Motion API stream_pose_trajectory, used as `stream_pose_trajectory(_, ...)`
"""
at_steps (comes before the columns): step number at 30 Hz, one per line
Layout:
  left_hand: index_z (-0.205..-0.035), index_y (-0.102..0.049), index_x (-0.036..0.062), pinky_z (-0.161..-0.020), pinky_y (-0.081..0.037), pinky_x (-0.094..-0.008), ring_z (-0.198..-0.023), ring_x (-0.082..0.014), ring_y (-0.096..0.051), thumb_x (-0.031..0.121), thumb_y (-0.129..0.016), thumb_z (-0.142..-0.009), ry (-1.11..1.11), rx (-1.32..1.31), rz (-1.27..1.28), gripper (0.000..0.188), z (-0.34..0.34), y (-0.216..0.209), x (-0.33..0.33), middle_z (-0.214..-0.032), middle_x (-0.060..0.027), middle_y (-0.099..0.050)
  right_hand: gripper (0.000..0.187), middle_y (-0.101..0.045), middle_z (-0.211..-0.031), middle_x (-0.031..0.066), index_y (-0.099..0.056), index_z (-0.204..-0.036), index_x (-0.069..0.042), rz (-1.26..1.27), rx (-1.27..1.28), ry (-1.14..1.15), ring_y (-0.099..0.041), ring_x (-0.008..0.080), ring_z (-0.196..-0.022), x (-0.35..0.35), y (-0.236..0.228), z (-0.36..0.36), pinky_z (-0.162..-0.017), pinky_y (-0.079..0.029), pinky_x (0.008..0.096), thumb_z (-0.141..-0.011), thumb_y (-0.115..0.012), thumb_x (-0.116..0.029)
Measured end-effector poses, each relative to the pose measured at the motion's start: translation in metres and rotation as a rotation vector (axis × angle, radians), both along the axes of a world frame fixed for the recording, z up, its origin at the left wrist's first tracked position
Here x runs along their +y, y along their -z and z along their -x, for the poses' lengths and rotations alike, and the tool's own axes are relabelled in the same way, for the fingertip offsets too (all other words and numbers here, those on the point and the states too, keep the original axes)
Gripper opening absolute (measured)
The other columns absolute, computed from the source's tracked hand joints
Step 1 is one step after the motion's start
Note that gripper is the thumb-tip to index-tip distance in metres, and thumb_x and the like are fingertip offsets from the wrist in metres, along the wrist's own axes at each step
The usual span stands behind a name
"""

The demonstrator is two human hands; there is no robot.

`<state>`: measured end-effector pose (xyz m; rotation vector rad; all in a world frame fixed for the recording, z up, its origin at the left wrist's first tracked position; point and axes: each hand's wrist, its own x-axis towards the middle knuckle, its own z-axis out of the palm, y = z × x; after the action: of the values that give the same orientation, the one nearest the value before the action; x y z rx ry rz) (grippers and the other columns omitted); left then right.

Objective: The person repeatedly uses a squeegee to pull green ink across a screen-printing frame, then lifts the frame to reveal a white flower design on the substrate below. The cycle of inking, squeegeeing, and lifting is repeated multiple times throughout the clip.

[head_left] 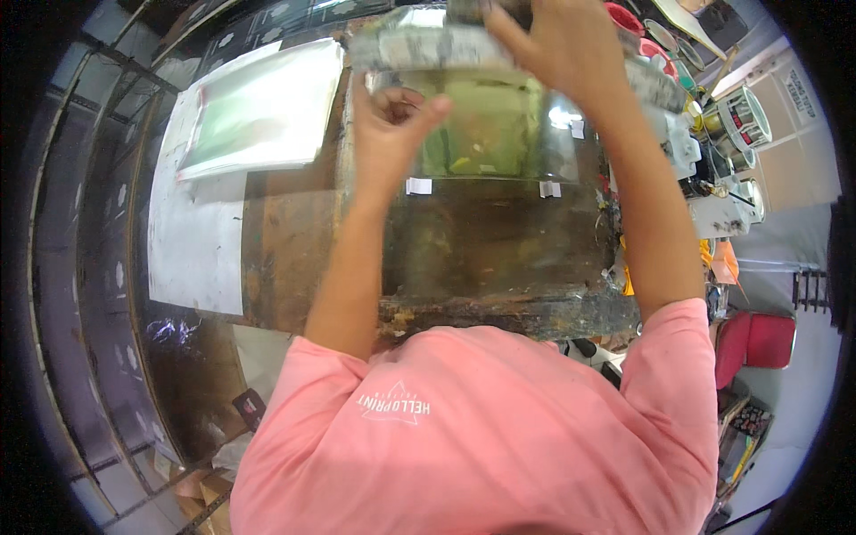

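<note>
A greenish see-through panel, like a printing screen's mesh, lies in front of me on the dark worktable. Along its far side runs a pale, grey-blotched frame bar, blurred by motion. My left hand is at the panel's left side, fingers curled and thumb held apart from them, with nothing visible between. My right hand reaches over the far right of the bar, beside a dark object cut by the picture's edge. Blur and the upper edge hide most of its fingers. Two small white tabs mark the panel's near edge.
Left of the panel, a stack of glossy sheets with a pale green print rests over a white sheet. Tins, tubs and bottles crowd the right side. A red chair stands lower right; metal bars line the far left.
</note>
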<state>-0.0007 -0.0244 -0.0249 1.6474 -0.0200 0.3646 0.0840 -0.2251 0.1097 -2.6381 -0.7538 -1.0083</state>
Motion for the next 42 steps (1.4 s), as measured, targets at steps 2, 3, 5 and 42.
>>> stream_pose_trajectory(2,-0.144,-0.057,-0.0054,-0.103,-0.055,-0.0440,-0.112,-0.0285,-0.070,0.047,-0.100,-0.071,0.044,0.170,0.046,0.099,0.004,-0.021,0.035,-0.120,-0.0169,-0.072,0.045,-0.073,-0.097,0.0168,-0.077,-0.108,-0.005,0.151,0.062,0.046,-0.068,0.0390,-0.097,-0.005,0.032,0.019,-0.089,-0.047,0.0495,-0.100,-0.063,-0.047)
stream_pose_trajectory(3,-0.144,-0.057,-0.0063,-0.102,-0.055,-0.0435,-0.111,-0.0275,-0.070,0.046,-0.102,-0.069,0.086,0.157,0.007,0.102,0.011,-0.020,0.041,-0.121,-0.0168,-0.072,0.045,-0.073,-0.101,0.0157,-0.078,-0.114,-0.007,0.147,0.160,0.007,-0.067,0.0389,-0.100,-0.009,0.048,0.027,-0.090,-0.047,0.0491,-0.101,-0.064,-0.048)
stream_pose_trajectory(5,-0.147,-0.056,-0.0045,-0.102,-0.053,-0.0480,-0.110,-0.0300,-0.069,0.051,-0.101,-0.066,-0.004,0.201,-0.153,0.108,0.021,0.003,0.032,-0.118,-0.0166,-0.073,0.042,-0.071,-0.104,0.0150,-0.079,-0.112,-0.009,0.138,0.248,-0.145,-0.066,0.0386,-0.102,-0.022,0.074,0.032,-0.089,-0.048,0.0502,-0.101,-0.065,-0.047)
stream_pose_trajectory(42,-0.152,-0.056,-0.0022,-0.096,-0.034,-0.0419,-0.085,-0.0224,-0.056,0.078,-0.090,-0.056,-0.207,-0.004,-0.844,0.129,0.049,0.105,0.038,-0.084,-0.0070,-0.063,0.043,-0.072,-0.100,0.0086,-0.077,-0.116,-0.017,0.202,0.405,-0.151,-0.072,0.0315,-0.098,-0.016,0.193,-0.100,-0.079,-0.058,0.0473,-0.098,-0.067,-0.055)
